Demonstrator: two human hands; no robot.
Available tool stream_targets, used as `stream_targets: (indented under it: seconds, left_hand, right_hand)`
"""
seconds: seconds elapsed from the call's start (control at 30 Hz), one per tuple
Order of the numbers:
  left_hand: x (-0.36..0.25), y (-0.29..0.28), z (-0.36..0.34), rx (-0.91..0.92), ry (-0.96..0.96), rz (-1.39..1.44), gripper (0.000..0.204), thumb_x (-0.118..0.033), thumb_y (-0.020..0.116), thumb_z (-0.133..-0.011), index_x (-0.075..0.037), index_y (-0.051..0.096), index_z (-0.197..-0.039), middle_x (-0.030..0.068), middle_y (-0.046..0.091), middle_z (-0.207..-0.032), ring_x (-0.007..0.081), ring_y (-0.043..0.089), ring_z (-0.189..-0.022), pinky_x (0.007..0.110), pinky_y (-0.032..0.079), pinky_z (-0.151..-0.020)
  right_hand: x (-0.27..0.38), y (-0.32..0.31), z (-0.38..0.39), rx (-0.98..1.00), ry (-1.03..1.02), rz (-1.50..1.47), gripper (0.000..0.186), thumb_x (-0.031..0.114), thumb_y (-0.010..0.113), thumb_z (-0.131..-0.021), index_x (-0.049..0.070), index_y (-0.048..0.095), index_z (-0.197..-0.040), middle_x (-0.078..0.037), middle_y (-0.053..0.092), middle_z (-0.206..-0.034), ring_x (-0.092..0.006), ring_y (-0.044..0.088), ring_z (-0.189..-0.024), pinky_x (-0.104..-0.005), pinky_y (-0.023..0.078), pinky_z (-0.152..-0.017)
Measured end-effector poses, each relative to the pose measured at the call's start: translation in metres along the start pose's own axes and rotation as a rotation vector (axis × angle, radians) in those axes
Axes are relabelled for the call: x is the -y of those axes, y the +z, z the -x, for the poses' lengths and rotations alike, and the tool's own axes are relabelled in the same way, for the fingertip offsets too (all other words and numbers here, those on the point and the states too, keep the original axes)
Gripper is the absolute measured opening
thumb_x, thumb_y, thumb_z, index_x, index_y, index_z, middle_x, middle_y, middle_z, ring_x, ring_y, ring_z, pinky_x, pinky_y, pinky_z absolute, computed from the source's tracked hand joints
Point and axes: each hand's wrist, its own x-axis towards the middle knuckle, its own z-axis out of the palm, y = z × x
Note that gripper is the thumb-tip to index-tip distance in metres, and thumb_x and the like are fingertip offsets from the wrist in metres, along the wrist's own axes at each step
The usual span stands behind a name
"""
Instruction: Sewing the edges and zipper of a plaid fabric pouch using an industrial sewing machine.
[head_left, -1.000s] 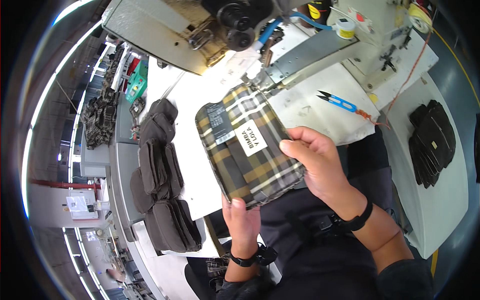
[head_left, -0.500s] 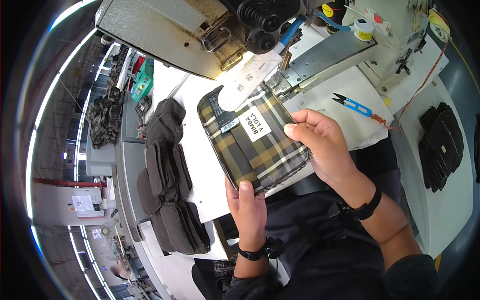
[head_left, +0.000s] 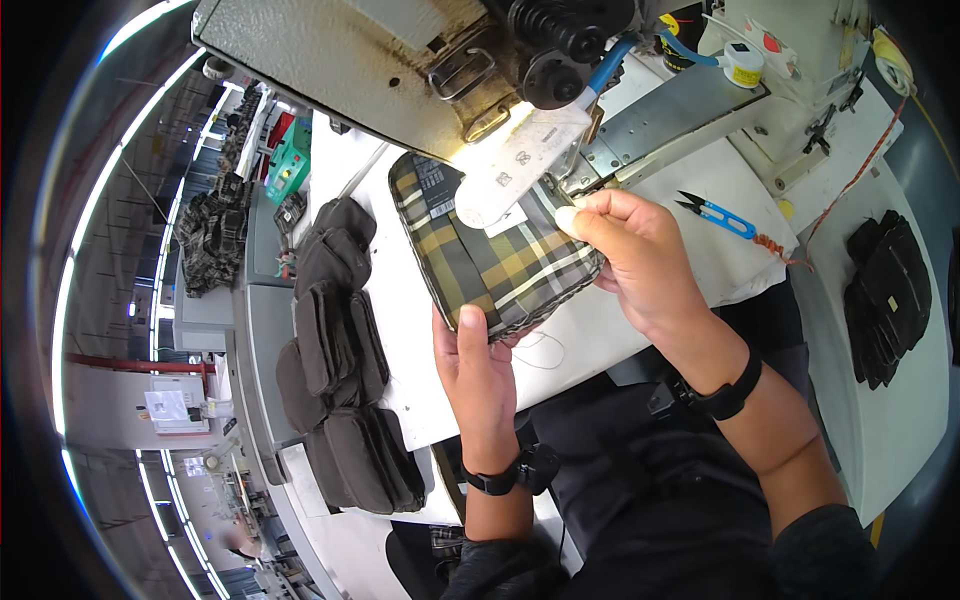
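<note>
Between my hands is a plaid fabric piece (head_left: 470,265) in olive, dark grey and white, with rounded corners and a stitched edge. My left hand (head_left: 473,370) pinches its near left edge, thumb on top. My right hand (head_left: 635,255) grips its right edge between thumb and fingers. The piece lies tilted under the head of a sewing machine (head_left: 350,75). A clear plastic guard (head_left: 520,170) covers part of its far side and the white label there. The machine's metal bed arm (head_left: 675,115) runs off to the right behind it.
Blue thread snips (head_left: 728,218) with an orange cord lie right of my right hand. Stacks of dark pouches (head_left: 335,340) line the table's left side. More dark pieces (head_left: 888,300) rest on the white surface at right. A small white round container (head_left: 742,65) stands by the machine.
Both hands have carried the plaid piece away from me and slightly left, farther under the clear guard. The guard now hides more of its white label.
</note>
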Motion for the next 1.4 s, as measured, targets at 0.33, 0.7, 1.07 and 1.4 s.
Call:
stream_targets:
  seconds: [0.33, 0.7, 1.07, 1.4]
  left_hand:
    - [0.004, 0.007, -0.027, -0.130, 0.058, -0.055, 0.048, -0.021, 0.060, -0.109, 0.000, 0.045, -0.149, 0.0156, 0.065, -0.134, 0.0241, 0.072, -0.110, 0.042, 0.063, -0.087]
    - [0.016, -0.012, -0.040, -0.135, -0.091, -0.144, 0.030, -0.027, 0.069, -0.107, -0.007, 0.068, -0.085, -0.0054, 0.066, -0.083, 0.0014, 0.051, -0.077, 0.020, 0.041, -0.074]
    - [0.042, -0.018, -0.037, -0.137, 0.165, -0.304, 0.043, -0.022, 0.069, -0.105, -0.004, 0.046, -0.074, -0.0020, 0.050, -0.082, 0.0062, 0.041, -0.076, 0.026, 0.037, -0.066]
    - [0.040, -0.033, -0.016, -0.121, 0.267, -0.461, 0.038, -0.022, 0.063, -0.110, -0.003, 0.059, -0.077, -0.0018, 0.056, -0.085, 0.0077, 0.049, -0.077, 0.024, 0.041, -0.072]
  right_hand:
    - [0.020, -0.082, 0.013, -0.103, -0.360, 0.964, 0.021, 0.018, 0.073, -0.101, -0.001, 0.071, -0.110, -0.002, 0.066, -0.083, -0.0131, 0.063, -0.073, -0.0302, 0.050, -0.067]
    - [0.032, -0.150, 0.024, -0.081, -0.894, 2.013, 0.032, 0.003, 0.071, -0.090, 0.004, 0.074, -0.122, -0.012, 0.070, -0.113, -0.0322, 0.066, -0.107, -0.0446, 0.051, -0.095]
    - [0.034, -0.152, 0.014, -0.129, -0.856, 1.571, 0.028, -0.002, 0.057, -0.099, 0.000, 0.070, -0.125, -0.017, 0.070, -0.110, -0.0341, 0.068, -0.097, -0.0401, 0.055, -0.087]
    - [0.015, -0.109, 0.016, -0.035, -0.417, 1.391, 0.034, 0.030, 0.079, -0.097, 0.002, 0.073, -0.116, -0.012, 0.069, -0.099, -0.0239, 0.066, -0.087, -0.0344, 0.054, -0.080]
